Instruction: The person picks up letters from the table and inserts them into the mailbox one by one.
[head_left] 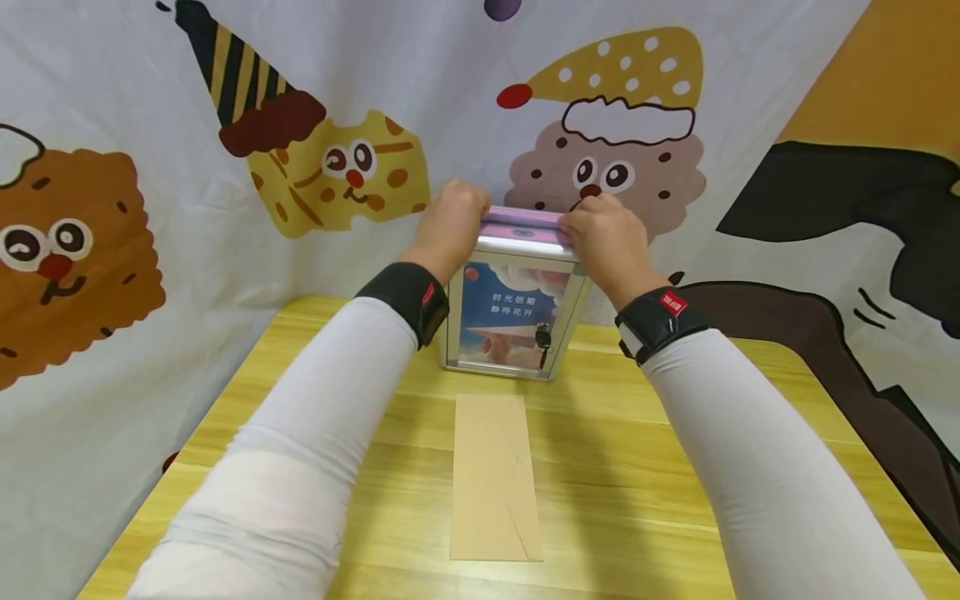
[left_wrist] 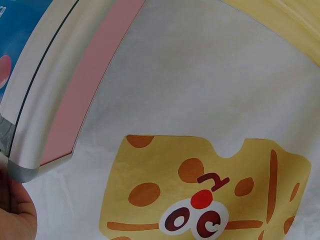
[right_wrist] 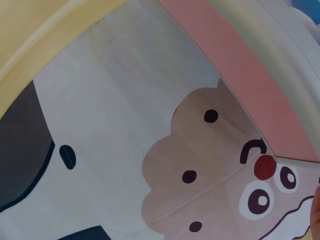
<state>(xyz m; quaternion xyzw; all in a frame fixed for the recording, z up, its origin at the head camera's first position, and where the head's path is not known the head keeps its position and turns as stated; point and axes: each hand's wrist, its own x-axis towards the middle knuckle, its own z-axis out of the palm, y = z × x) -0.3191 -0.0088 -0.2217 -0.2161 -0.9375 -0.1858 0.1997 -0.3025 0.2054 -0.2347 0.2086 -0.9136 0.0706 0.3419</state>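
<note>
A small mailbox (head_left: 501,279) with a silver frame, a pink top and a blue picture panel stands upright on the table, near the wall cloth. My left hand (head_left: 452,223) grips its upper left corner, and my right hand (head_left: 609,242) grips its upper right corner. Between the hands runs a pale purple strip (head_left: 522,217) along the top; whether it is a raised flap cannot be told. A key (head_left: 543,343) hangs from the lock on the front. In the left wrist view, fingers (left_wrist: 20,212) show at the pink-sided mailbox's corner. Most fingertips are hidden.
A brown paper envelope (head_left: 491,483) lies flat on the wooden table (head_left: 390,500), in front of the mailbox and between the forearms. A white cloth (head_left: 465,92) printed with cartoon biscuits and cheese hangs behind the table.
</note>
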